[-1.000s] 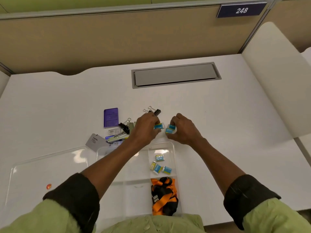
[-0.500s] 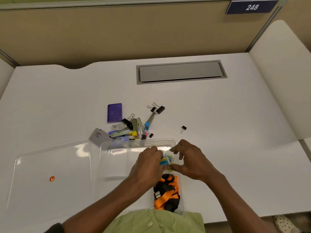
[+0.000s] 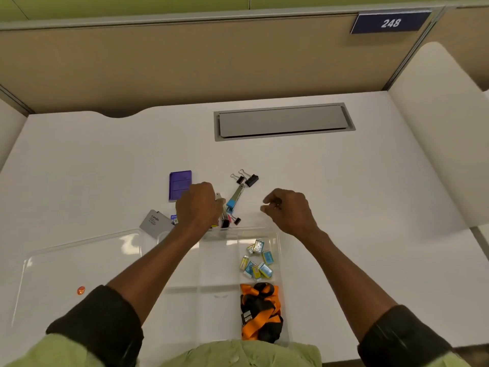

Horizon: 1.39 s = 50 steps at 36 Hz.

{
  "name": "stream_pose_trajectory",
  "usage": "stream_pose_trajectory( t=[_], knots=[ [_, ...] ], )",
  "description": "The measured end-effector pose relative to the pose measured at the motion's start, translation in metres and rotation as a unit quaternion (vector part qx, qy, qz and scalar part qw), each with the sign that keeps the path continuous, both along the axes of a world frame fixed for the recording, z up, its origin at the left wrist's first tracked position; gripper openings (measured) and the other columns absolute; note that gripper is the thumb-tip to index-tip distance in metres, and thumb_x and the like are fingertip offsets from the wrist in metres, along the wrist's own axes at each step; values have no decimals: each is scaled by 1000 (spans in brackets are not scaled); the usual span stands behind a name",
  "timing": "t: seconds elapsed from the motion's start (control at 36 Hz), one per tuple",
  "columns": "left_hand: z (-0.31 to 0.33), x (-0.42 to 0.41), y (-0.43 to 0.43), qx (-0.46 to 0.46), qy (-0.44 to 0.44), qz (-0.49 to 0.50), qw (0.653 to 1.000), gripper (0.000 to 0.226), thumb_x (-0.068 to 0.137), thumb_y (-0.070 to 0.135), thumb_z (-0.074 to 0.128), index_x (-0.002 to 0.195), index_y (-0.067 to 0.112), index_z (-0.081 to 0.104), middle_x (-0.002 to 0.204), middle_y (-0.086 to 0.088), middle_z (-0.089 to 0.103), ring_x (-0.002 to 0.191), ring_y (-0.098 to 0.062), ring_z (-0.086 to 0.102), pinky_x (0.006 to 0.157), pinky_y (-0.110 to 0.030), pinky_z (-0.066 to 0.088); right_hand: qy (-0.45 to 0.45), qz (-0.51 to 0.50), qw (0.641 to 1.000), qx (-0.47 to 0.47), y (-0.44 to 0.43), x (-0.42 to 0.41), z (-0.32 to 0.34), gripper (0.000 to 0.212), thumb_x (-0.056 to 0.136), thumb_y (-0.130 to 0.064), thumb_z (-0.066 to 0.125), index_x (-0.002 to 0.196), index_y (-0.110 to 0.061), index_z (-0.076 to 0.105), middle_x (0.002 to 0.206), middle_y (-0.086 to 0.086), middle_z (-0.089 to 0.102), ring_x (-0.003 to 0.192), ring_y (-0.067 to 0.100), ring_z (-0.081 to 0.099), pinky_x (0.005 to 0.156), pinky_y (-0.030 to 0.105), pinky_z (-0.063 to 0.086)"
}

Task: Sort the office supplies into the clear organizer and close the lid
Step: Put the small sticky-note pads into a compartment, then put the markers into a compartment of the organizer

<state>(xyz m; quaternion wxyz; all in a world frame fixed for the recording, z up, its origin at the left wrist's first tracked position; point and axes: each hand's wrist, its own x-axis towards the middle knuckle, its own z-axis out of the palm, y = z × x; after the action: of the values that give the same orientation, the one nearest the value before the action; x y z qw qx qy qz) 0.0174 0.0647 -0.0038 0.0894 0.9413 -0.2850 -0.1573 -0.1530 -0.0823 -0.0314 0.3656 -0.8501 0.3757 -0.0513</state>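
The clear organizer (image 3: 217, 260) lies at the desk's near edge, its clear lid (image 3: 79, 260) swung open to the left. Several small blue and yellow staple boxes (image 3: 256, 260) fill its right middle compartment, and an orange lanyard (image 3: 260, 311) the one below. My left hand (image 3: 197, 205) is curled down over the stapler pile, closed around a silver stapler (image 3: 222, 205). My right hand (image 3: 288, 210) hovers beyond the organizer's far right corner, fingers half curled with nothing visible between them. A blue-tipped stapler (image 3: 234, 197) and black binder clips (image 3: 250, 178) lie between the hands.
A purple box (image 3: 180, 185) and a grey card (image 3: 156, 222) lie left of my left hand. A small black clip (image 3: 236, 220) sits by the organizer's far rim. A grey cable hatch (image 3: 283, 121) is set into the desk farther back. White dividers (image 3: 436, 144) bound the sides.
Both hands left the staple boxes in the organizer's right middle compartment and moved forward. The left went onto the stapler pile, the right over the spot where a small black clip lay.
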Motion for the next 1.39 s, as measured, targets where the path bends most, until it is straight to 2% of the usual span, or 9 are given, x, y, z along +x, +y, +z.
stream_pose_trajectory(
  t=[0.28, 0.33, 0.42, 0.64, 0.78, 0.94, 1.06, 1.22, 1.39],
  knots=[
    [-19, 7, -9, 60, 8, 32, 998, 35, 89, 34, 80, 110, 9, 67, 105, -11, 69, 94, -28, 69, 64, -33, 46, 96, -32, 995, -23, 6, 86, -30, 69, 75, -81, 62, 78, -12, 61, 70, 2, 68, 67, 18, 64, 63, 32, 53],
    [-20, 7, -10, 64, 1, 35, 997, 32, 90, 31, 79, 110, 9, 68, 105, -11, 70, 95, -29, 69, 65, -34, 46, 114, -35, 992, -28, 11, 92, -30, 70, 73, -79, 66, 89, -11, 60, 77, 2, 63, 72, 18, 58, 62, 31, 46],
    [-21, 7, -10, 64, -8, 49, 997, 31, 89, 31, 80, 109, 11, 69, 102, -9, 71, 92, -27, 70, 63, -33, 45, 130, -47, 990, -16, 18, 97, -31, 73, 73, -73, 72, 106, -8, 61, 94, 9, 67, 87, 26, 67, 72, 37, 57],
    [-31, 4, -6, 41, 1, 48, 998, 27, 85, 27, 82, 104, 12, 69, 101, -9, 72, 94, -30, 71, 67, -33, 48, 119, -105, 987, 35, 25, 102, -29, 43, 81, -29, 70, 114, -5, 57, 106, 12, 66, 100, 32, 65, 71, 32, 46],
    [-32, 5, -5, 4, 18, 70, 997, 27, 84, 24, 79, 105, 11, 68, 103, -11, 72, 97, -34, 71, 80, -39, 58, 99, -145, 983, 44, 23, 92, -27, 35, 78, -29, 73, 103, -7, 62, 88, 3, 59, 88, 27, 64, 68, 30, 43],
    [-29, 12, 2, -45, 21, 102, 994, 35, 85, 44, 78, 93, 11, 70, 94, -8, 72, 88, -31, 71, 67, -35, 48, 26, -173, 985, -2, 26, 69, -8, 27, 72, -31, 72, 62, -12, 56, 60, -2, 60, 60, 20, 62, 50, 22, 38],
    [-9, 15, 8, -88, 28, 140, 986, 28, 83, 44, 78, 82, 15, 76, 76, 1, 62, 81, -28, 66, 68, -32, 45, 6, -153, 988, -2, 44, 50, 20, 22, 72, -27, 73, 66, -7, 67, 61, 2, 68, 59, 18, 64, 58, 31, 54],
    [29, 10, 38, -194, 42, 204, 959, 17, 75, 39, 83, 77, 25, 73, 91, 0, 76, 89, -26, 70, 71, -31, 48, 56, -65, 996, 3, 108, 35, 28, 20, 70, -38, 72, 75, -19, 69, 71, -1, 69, 68, 21, 65, 65, 31, 55],
    [44, -10, 86, -209, 65, 206, 954, 19, 74, 41, 84, 77, 24, 75, 75, 7, 76, 77, -19, 71, 70, -28, 51, 125, 21, 991, -40, 160, 43, 5, 27, 79, -29, 67, 94, -6, 66, 95, 16, 69, 90, 36, 66, 73, 35, 51]
  ],
)
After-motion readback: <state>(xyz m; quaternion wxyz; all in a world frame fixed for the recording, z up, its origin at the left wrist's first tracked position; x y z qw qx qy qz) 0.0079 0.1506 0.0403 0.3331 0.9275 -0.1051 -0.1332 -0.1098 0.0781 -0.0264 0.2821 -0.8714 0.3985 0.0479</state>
